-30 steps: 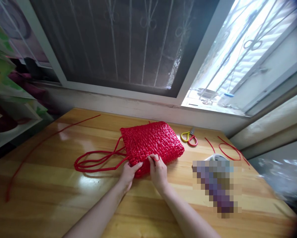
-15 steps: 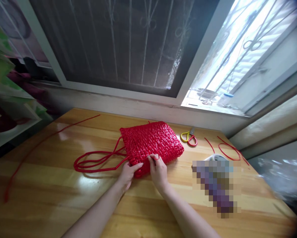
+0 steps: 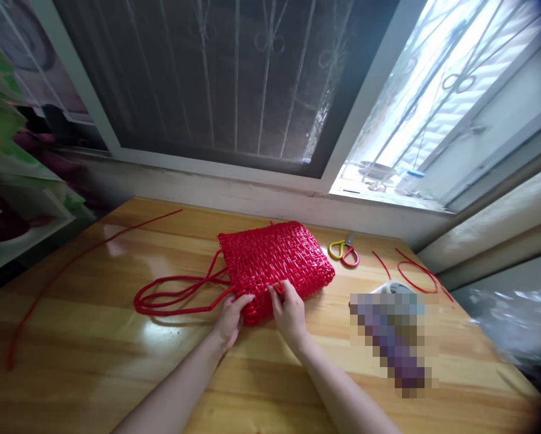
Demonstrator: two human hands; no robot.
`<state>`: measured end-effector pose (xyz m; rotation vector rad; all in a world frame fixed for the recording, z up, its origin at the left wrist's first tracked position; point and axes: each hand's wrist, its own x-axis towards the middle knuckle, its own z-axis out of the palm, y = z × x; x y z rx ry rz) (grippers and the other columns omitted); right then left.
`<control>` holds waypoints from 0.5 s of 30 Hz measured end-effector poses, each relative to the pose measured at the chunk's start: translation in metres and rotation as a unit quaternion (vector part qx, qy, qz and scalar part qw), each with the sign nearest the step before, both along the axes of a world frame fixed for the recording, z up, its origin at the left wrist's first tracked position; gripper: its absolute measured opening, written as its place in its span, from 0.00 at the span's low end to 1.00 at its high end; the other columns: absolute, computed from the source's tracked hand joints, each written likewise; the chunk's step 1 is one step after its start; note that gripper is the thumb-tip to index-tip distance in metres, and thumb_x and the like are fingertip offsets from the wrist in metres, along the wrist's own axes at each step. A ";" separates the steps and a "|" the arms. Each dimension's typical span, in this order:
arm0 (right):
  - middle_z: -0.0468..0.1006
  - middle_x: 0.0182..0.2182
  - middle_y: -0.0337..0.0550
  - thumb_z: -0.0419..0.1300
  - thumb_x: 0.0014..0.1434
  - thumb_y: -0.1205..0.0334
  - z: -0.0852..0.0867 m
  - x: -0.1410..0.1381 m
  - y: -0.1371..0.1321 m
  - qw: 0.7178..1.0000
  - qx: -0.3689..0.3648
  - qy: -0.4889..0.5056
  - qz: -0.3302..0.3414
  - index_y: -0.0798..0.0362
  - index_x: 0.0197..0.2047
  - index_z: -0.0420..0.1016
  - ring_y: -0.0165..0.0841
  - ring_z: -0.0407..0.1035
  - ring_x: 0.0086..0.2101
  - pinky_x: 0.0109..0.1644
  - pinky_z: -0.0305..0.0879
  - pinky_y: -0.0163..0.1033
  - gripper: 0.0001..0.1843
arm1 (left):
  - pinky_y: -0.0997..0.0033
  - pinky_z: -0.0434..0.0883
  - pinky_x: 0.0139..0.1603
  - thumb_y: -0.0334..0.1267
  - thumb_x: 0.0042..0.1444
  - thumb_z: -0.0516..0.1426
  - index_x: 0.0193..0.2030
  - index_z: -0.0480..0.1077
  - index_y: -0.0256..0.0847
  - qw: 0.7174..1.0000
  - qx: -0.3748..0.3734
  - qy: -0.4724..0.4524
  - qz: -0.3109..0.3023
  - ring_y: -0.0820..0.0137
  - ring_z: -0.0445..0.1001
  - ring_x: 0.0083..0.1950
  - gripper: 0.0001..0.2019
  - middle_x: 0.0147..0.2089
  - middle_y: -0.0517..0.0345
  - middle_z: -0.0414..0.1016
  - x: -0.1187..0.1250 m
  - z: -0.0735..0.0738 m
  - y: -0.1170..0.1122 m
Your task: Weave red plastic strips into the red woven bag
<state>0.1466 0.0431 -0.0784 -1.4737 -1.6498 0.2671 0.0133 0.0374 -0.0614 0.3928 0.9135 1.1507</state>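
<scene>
A red woven bag (image 3: 275, 253) lies on its side on the wooden table (image 3: 117, 374), its long looped handles (image 3: 175, 295) stretched out to the left. My left hand (image 3: 229, 319) grips the bag's near left corner, thumb on top and the other fingers mostly hidden beneath. On the near edge, my right hand (image 3: 289, 310) pinches a short red strand (image 3: 278, 288) between thumb and index finger, close against the weave. The strand curls up in a small loop at the fingertips.
Yellow-and-red-handled scissors (image 3: 344, 250) lie right of the bag. Nearby are a tape roll (image 3: 394, 288), a blurred-out purple item (image 3: 397, 349) and loose red strands (image 3: 417, 271). Another long red strand (image 3: 71, 259) curves along the left. A window (image 3: 225, 78) rises behind the table.
My left thumb has drawn slightly back toward the left along the bag's edge. The fingers of my right hand have shifted a little around the red strand. The bag stays in place.
</scene>
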 end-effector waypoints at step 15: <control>0.74 0.29 0.43 0.48 0.60 0.62 -0.008 -0.002 0.000 0.999 0.039 0.014 -0.002 0.52 0.35 0.66 0.32 0.70 0.30 0.36 0.64 0.35 0.08 | 0.63 0.68 0.49 0.36 0.34 0.66 0.39 0.71 0.34 1.000 0.012 0.014 -0.010 0.63 0.75 0.42 0.21 0.38 0.51 0.78 0.000 -0.005 0.003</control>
